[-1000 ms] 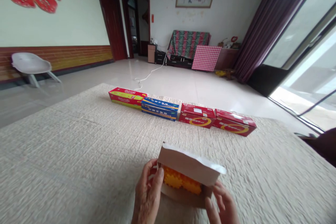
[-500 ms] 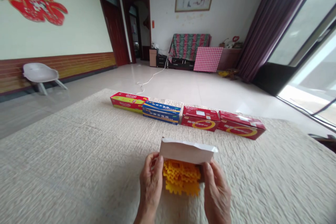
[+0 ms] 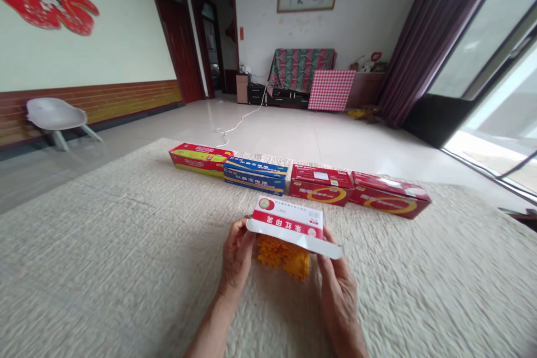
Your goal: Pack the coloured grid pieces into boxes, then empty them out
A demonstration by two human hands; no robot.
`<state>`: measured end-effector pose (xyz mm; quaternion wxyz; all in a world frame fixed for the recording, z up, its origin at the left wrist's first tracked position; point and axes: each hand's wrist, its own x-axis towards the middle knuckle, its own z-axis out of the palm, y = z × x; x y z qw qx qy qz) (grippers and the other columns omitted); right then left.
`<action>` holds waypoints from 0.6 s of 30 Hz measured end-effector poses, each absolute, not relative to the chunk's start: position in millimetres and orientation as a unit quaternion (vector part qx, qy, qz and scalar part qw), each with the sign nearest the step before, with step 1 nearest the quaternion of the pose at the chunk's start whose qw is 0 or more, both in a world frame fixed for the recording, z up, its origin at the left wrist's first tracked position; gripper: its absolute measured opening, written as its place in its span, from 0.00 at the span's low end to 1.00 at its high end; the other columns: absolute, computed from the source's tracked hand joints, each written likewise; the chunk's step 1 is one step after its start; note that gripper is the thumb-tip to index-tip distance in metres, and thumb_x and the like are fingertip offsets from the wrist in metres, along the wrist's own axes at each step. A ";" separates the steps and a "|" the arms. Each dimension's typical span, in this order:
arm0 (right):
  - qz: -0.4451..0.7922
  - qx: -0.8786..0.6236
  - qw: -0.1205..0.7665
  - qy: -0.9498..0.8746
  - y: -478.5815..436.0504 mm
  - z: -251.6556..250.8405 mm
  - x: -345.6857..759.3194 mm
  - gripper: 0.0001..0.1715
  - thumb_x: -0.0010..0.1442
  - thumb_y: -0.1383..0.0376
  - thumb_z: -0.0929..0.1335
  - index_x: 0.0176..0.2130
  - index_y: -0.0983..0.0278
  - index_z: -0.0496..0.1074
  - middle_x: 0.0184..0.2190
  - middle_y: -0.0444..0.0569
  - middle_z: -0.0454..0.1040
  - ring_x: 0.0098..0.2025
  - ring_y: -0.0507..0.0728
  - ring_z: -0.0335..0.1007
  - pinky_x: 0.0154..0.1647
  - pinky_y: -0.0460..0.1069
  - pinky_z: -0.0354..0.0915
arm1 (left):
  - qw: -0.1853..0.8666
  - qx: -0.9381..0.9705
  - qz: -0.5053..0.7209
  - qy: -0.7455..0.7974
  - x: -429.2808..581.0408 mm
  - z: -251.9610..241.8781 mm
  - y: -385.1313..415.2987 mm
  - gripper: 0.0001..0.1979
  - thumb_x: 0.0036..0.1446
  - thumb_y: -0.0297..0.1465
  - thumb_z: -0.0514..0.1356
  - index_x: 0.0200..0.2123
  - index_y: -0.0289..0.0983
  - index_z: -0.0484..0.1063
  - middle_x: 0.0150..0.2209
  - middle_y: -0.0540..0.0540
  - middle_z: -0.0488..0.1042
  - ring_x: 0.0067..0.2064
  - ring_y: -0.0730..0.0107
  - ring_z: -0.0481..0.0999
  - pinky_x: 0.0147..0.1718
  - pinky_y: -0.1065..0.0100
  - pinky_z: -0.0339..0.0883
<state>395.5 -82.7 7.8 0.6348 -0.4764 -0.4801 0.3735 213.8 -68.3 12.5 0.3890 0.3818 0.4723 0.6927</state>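
Yellow pieces half under box

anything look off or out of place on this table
The red and white box held between the left hand and right hand is upside down, its print inverted, with yellow plastic pieces showing beneath its open flap. In the row behind, the rightmost red box sits slightly askew.

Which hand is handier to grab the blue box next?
Left, probably. The left hand holds the small box at its left end, almost straight below the blue box. The right hand sits farther right, nearer the red boxes. Both hands are busy, though.
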 end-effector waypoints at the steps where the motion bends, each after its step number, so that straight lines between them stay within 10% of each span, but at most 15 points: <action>1: 0.374 -0.467 0.640 -0.482 -82.2 7.0 395.7 0.21 0.61 0.55 0.68 0.53 0.57 0.74 0.63 0.51 0.66 0.66 0.64 0.58 0.66 0.61 0.52 | 0.396 0.380 0.698 0.459 212.7 11.1 -66.9 0.18 0.55 0.44 0.64 0.42 0.36 0.72 0.43 0.45 0.79 0.46 0.63 0.76 0.46 0.66 0.67; 6: 0.372 -0.424 0.663 -0.492 -79.0 4.6 396.4 0.11 0.61 0.55 0.69 0.39 0.59 0.77 0.65 0.51 0.63 0.67 0.66 0.57 0.65 0.61 0.56 | 0.411 0.386 0.720 0.405 210.7 6.5 -63.7 0.22 0.53 0.44 0.66 0.46 0.37 0.72 0.51 0.42 0.77 0.50 0.58 0.76 0.47 0.64 0.68; 18: 0.409 -0.404 0.670 -0.471 -77.8 9.4 397.8 0.10 0.60 0.55 0.70 0.38 0.58 0.76 0.67 0.49 0.60 0.68 0.65 0.53 0.65 0.61 0.55 | 0.414 0.396 0.724 0.385 213.8 15.8 -65.8 0.24 0.50 0.44 0.67 0.48 0.38 0.73 0.53 0.41 0.76 0.55 0.54 0.75 0.52 0.59 0.68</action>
